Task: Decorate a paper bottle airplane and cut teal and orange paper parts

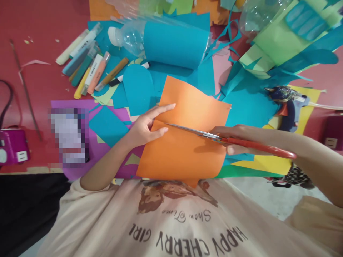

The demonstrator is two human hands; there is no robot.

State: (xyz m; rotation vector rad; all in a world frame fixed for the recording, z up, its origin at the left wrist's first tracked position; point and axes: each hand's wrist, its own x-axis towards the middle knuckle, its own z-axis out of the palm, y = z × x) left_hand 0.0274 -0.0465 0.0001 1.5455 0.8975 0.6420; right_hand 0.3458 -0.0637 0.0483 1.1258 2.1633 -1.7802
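Observation:
My left hand (150, 123) grips the left edge of an orange sheet of paper (184, 153), with the thumb and index finger on either side of a cut line. Red-handled scissors (252, 143) are in my right hand (227, 137), whose fingers are partly hidden behind the handles and paper. The blades lie across the sheet from the right, their tips close to my left fingers. Above the blades, the sheet's upper part stands slightly raised and curved. Blue paper scraps lie under and around the sheet.
A plastic bottle wrapped in blue paper (174, 43) lies behind the sheet. Several markers (88, 67) are to its left. A hot glue gun (291, 107) rests at the right on yellow paper. A blurred-out phone (68, 135) lies on purple paper at the left.

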